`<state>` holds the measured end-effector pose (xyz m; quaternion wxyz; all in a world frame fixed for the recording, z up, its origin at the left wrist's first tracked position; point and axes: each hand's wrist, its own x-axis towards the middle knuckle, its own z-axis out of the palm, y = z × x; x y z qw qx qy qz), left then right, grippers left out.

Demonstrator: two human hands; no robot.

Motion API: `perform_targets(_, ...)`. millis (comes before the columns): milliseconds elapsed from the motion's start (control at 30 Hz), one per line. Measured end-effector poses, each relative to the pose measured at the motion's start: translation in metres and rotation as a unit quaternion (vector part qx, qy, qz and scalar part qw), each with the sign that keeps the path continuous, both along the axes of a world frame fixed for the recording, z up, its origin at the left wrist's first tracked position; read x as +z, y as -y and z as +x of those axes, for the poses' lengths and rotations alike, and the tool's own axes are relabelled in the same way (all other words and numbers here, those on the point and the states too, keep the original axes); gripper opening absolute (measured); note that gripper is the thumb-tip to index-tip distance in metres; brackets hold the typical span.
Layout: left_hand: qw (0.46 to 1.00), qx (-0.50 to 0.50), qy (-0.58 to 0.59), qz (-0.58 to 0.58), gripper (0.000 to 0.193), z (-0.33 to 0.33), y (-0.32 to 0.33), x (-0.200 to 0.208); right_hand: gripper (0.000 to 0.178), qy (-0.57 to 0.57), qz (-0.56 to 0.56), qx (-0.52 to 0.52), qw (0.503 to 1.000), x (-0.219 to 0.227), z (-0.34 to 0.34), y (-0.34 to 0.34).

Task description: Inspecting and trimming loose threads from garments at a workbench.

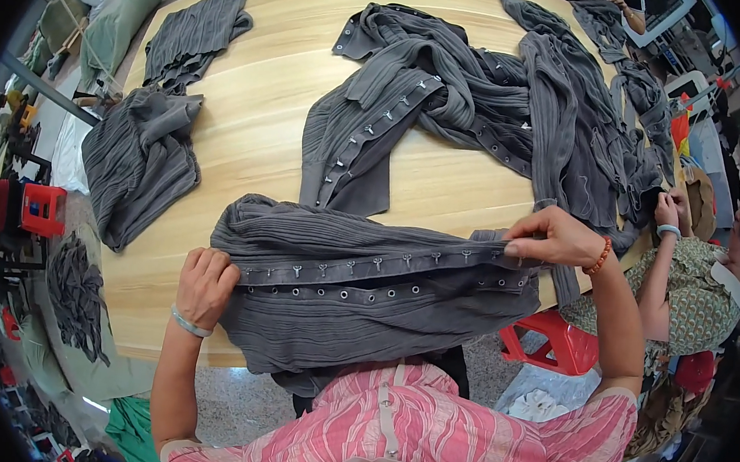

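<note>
Over the table (pixel 261 75), left fingers (pixel 221 264) and right fingers (pixel 529 224) pinch a grey garment (pixel 374 288) between them.

The dark grey garment of ribbed fabric (pixel 362 335) lies sideways along the near edge of the pale wooden surface (pixel 256 126), and its lower part reaches over this edge. Its long opening is drawn nearly straight from left to right. Silver metal hooks (pixel 377 265) line the upper border; round metal eyelets (pixel 371 297) line the lower one, mostly apart from them.
</note>
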<state>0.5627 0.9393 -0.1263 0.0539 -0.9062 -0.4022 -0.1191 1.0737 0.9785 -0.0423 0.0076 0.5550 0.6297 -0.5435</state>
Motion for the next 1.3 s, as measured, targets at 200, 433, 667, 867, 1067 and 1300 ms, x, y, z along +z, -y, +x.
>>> perform_targets(200,0.987,0.02,0.077,-0.138,0.019,-0.001,0.006,0.011,0.032,0.15,0.072,0.234,0.958,-0.011,-0.025,0.011)
perform_targets(433,0.907,0.212,0.313,-0.186,0.032,0.027,-0.059,0.006,0.024,-0.031,0.241,-0.076,0.967,-0.05,-0.072,-0.021)
perform_targets(667,0.883,0.226,0.074,-0.406,0.027,0.058,-0.087,0.013,0.03,-0.026,0.223,0.107,0.969,-0.087,-0.149,-0.023)
perform_targets(867,0.881,0.082,0.396,-0.247,0.017,0.057,-0.055,0.027,0.071,-0.166,0.35,0.09,0.918,-0.083,-0.177,-0.032)
perform_targets(1067,0.816,0.063,0.513,-0.259,0.016,0.062,-0.037,0.047,0.041,-0.294,0.234,0.02,0.926,-0.076,-0.202,-0.039)
perform_targets(1300,0.776,0.094,0.56,-0.274,0.012,0.043,-0.041,0.021,0.038,0.007,0.404,0.023,0.914,-0.06,-0.158,-0.021)
